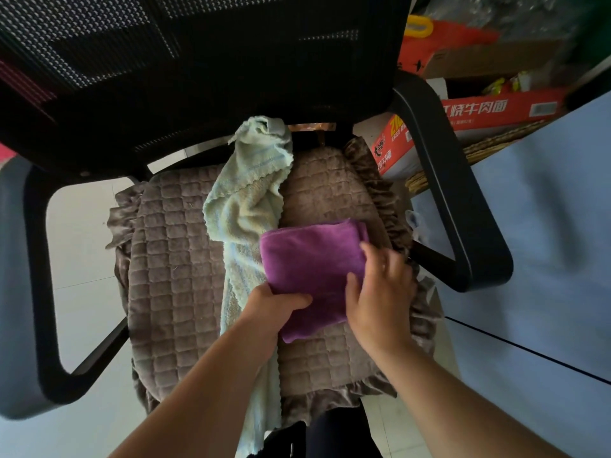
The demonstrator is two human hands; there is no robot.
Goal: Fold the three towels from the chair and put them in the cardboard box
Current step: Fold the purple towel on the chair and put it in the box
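Note:
A folded purple towel lies on the quilted brown seat cushion of a black office chair. My left hand grips the towel's near left edge, thumb on top. My right hand rests on its right side, fingers spread over the fold. A long pale green towel runs unfolded down the middle of the seat, from the backrest to past the front edge, partly under the purple one. A red and brown cardboard box stands open behind the chair at the upper right. No third towel shows.
Black armrests flank the seat on both sides. A pale blue surface fills the right side. More boxes and packaging are stacked at the top right. White floor tiles show to the left under the chair.

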